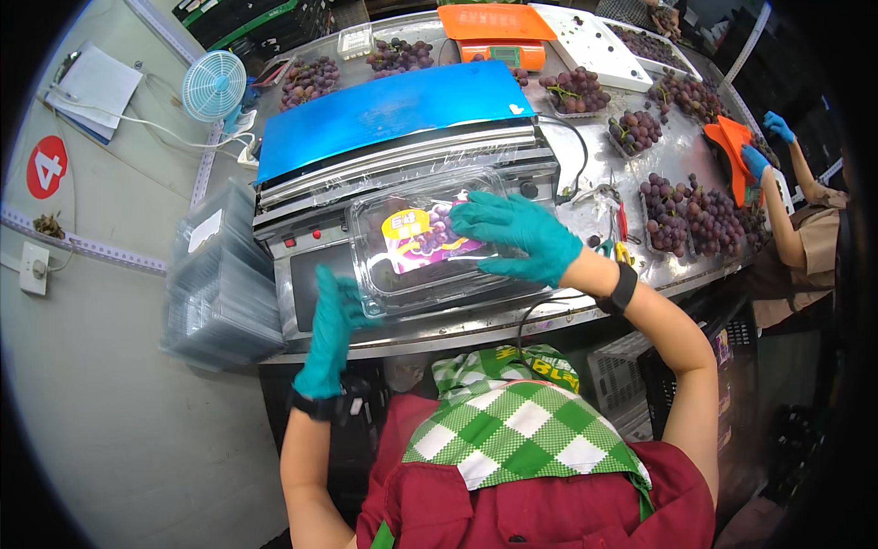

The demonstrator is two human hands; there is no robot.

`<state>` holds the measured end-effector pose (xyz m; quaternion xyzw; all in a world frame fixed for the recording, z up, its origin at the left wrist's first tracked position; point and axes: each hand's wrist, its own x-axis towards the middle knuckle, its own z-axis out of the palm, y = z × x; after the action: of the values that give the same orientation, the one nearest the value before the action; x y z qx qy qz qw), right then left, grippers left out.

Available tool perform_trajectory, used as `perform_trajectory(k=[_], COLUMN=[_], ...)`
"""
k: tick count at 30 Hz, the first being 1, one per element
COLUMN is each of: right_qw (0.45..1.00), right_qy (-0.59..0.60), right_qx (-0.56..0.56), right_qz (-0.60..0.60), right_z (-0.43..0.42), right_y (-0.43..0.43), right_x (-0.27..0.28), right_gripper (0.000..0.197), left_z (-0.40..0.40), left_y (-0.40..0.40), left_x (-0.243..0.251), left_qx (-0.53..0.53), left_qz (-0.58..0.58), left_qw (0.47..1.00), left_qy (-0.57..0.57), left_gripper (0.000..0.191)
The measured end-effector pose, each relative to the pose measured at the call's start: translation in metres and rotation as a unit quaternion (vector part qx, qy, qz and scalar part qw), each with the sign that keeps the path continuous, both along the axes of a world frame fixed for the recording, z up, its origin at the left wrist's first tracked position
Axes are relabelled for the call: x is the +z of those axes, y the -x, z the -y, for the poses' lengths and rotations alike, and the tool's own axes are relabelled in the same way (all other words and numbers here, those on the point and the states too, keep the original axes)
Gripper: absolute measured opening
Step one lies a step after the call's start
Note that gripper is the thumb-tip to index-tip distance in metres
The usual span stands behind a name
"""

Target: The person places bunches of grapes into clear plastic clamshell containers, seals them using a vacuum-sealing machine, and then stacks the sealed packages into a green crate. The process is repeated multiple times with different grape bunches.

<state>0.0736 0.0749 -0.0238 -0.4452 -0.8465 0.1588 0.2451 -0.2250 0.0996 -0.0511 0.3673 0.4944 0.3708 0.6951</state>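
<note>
A clear plastic clamshell box lies tilted on the front plate of a tabletop film wrapping machine. A purple and yellow label with a picture of grapes and writing is on its lid. My right hand, in a teal glove, rests flat on the label's right part, thumb spread. My left hand, also gloved, is beside the box's lower left corner, thumb raised and fingers apart. Whether its fingertips touch the box cannot be told. Dark shapes show faintly through the plastic.
Stacked clear plastic boxes stand left of the machine. Its blue lid is behind. Red-handled pruning snips and several punnets of grapes lie to the right. A blue-gloved co-worker's hand is by an orange scale.
</note>
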Motion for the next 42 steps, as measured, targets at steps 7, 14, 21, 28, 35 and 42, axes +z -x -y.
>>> perform_trajectory(k=[7,14,21,28,35,42], right_qw=[0.907,0.665,0.637,0.377,0.188,0.023], right_qy=[-0.052,0.477,0.377,0.183,-0.154,-0.419], right_qx=[-0.240,-0.239,-0.359,-0.358,-0.481,-0.684], right_qz=[-0.341,-0.522,-0.568,-0.834,-0.842,-0.597], right_z=[0.044,0.057,0.087,0.245,0.463,0.598], right_y=[0.017,-0.009,-0.004,-0.003,0.100,0.268], right_x=[-0.018,-0.043,-0.068,-0.067,-0.090,-0.129], right_gripper=[0.043,0.027,0.031,0.042,0.032,0.028], left_z=[0.030,0.021,0.016,0.066,0.223,0.372], left_y=[-0.008,-0.014,-0.065,-0.150,-0.219,-0.248], left_x=[-0.004,-0.008,0.018,0.039,0.019,-0.042], left_qx=[-0.113,-0.133,-0.138,-0.454,-0.774,-0.955], left_qz=[0.000,-0.019,-0.124,-0.041,-0.008,0.015], left_qw=[0.994,0.990,0.980,0.852,0.615,0.265], left_qy=[-0.012,-0.041,-0.072,-0.256,-0.153,-0.135], left_gripper=[0.039,0.019,0.016,0.025,0.016,0.029])
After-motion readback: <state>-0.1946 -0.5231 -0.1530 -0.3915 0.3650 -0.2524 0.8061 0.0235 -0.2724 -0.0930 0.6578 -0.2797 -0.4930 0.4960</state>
